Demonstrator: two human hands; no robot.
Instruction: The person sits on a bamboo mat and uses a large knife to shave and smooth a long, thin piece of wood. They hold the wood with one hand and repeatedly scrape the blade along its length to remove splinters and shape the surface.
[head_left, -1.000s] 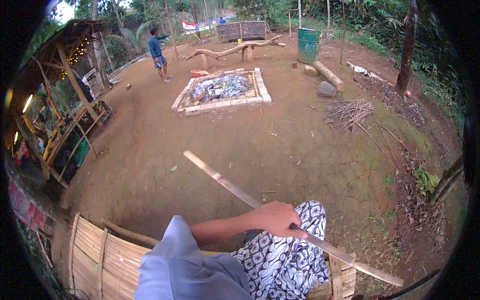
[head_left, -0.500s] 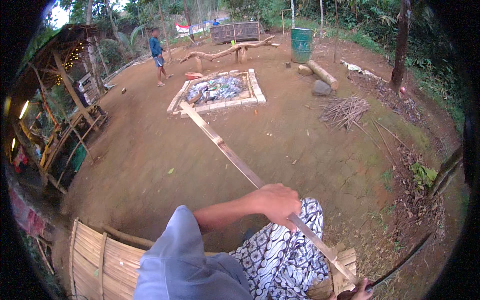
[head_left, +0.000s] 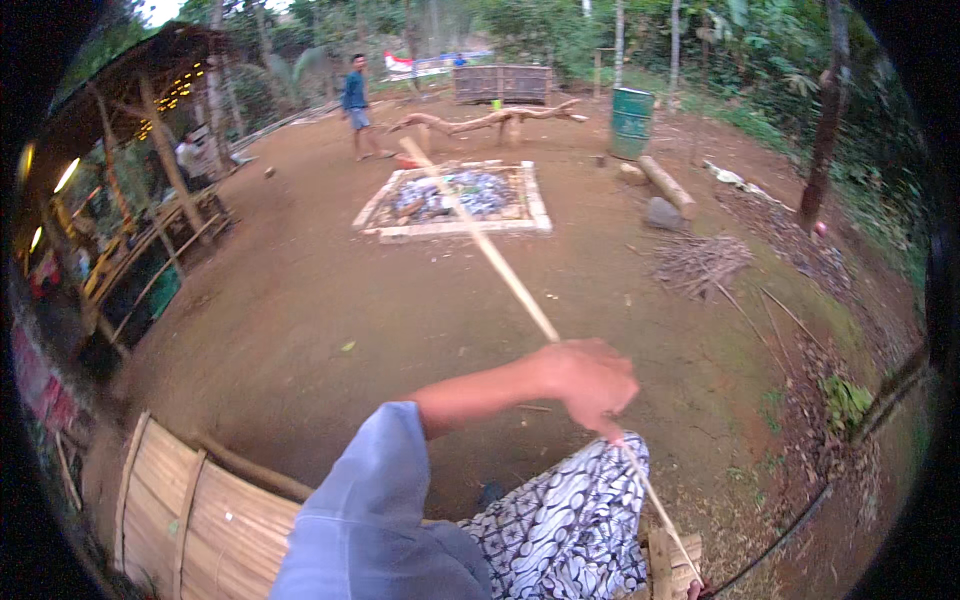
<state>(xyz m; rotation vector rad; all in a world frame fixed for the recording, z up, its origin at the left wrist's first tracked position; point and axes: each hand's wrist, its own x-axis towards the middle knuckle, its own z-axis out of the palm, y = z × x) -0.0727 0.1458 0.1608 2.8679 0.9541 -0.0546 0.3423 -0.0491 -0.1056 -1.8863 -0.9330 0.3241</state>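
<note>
Fingers curled tight, a left hand (head_left: 590, 385) grips a long, narrow strip (head_left: 500, 265) of pale wood, which reaches ahead and leftward of it toward a block-edged pit (head_left: 400, 235) of grey ash. The strip's other end slants down to the hand's right, where a right hand (head_left: 695, 590) barely shows, its hold impossible to tell, near a thin, dark blade (head_left: 790, 535). Below the left hand drapes patterned black-and-white cloth (head_left: 570, 530); lower left spreads a slatted bamboo bench (head_left: 220, 525).
</note>
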